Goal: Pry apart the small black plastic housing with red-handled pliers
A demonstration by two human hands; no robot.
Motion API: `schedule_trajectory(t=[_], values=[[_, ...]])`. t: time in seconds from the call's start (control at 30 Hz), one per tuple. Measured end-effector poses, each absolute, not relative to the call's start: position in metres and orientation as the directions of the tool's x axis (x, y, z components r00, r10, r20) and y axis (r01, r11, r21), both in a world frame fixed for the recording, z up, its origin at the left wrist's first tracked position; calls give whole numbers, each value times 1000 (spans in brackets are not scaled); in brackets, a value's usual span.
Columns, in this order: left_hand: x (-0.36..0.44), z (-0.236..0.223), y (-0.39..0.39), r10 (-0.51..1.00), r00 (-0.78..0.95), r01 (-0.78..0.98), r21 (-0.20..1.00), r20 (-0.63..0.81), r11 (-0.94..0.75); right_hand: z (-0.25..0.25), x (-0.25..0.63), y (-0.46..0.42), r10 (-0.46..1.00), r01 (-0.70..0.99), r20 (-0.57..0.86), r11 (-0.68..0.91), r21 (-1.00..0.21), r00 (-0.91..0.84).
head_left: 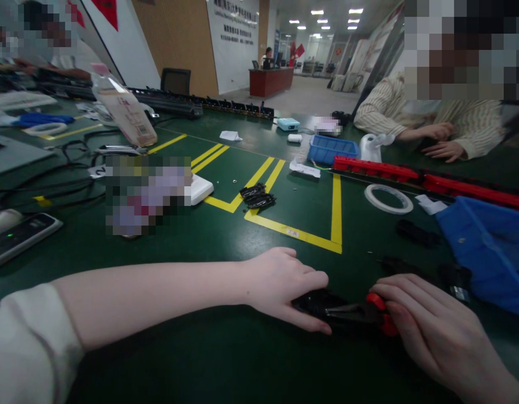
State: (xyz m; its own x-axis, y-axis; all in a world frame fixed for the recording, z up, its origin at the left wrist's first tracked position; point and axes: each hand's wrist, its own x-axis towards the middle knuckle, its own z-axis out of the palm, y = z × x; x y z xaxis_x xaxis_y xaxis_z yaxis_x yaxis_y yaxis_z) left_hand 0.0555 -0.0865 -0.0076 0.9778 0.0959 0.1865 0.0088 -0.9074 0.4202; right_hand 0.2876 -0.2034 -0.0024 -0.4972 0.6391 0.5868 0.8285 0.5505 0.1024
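Fingers curled, my left hand [282, 286] grips a small black part [313, 302] low over the green table. My right hand [438, 334] is wrapped round the red handles of a pair of pliers [383, 315]. The dark jaws point left and meet the black part between my two hands; their exact contact is too dark to make out. Beyond my hands, a small heap of black parts [257, 196] lies on the yellow tape marks. More black parts [455, 278] lie to the right of the pliers, beside a blue bin [486, 247].
A roll of white tape [389, 199] lies ahead of my right hand, before a long red strip [453, 188]. A smaller blue tray [333, 150] stands farther back. Cables [49, 185] and a tilted bottle [124, 109] are at left. A co-worker's hands [442, 143] rest across the table.
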Motion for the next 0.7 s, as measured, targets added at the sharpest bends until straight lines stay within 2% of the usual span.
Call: schedule_trajectory(t=[0.27,0.43,0.7], values=[[55,-10,-87,84,972,-9,394,218,-919,-6,283,-204,653,827,560,551,110,-510],[55,-8,-87,89,978,5,408,188,-913,-7,287,-206,664,834,553,541,110,-504],[55,-7,-88,101,979,17,422,178,-907,-5,285,-208,723,850,501,525,48,-475]])
